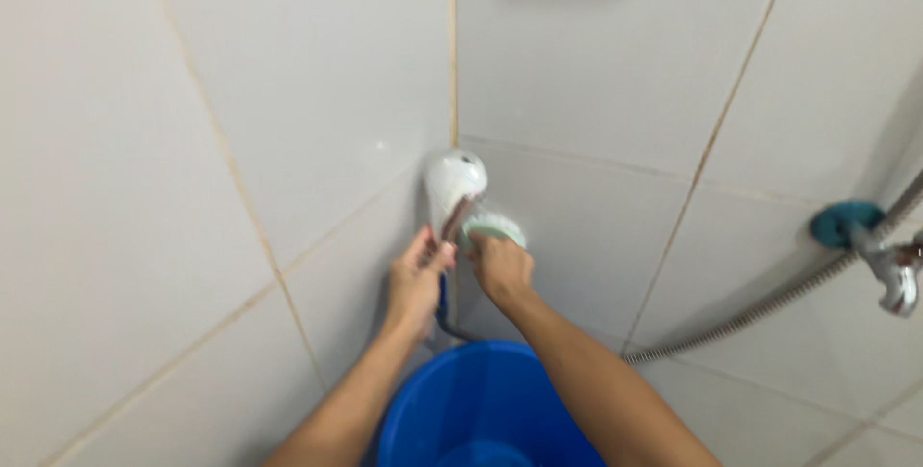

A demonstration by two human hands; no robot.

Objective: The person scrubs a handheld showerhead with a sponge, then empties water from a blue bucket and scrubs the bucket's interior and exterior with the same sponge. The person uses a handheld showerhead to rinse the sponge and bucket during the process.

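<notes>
A white hand shower head [455, 181] hangs in the corner where two white tiled walls meet. My left hand [416, 277] grips its lower part, fingers closed around the handle. My right hand [502, 264] presses a round white and pale green scrub pad [493, 228] against the shower head's right side. Both forearms reach up from the bottom of the view.
A blue bucket [481, 409] stands below my hands. A ribbed metal hose [769, 303] runs across the right wall to a chrome tap [894, 275] with a teal wall collar [838, 222]. White tiles [240, 140] with brownish grout cover both walls.
</notes>
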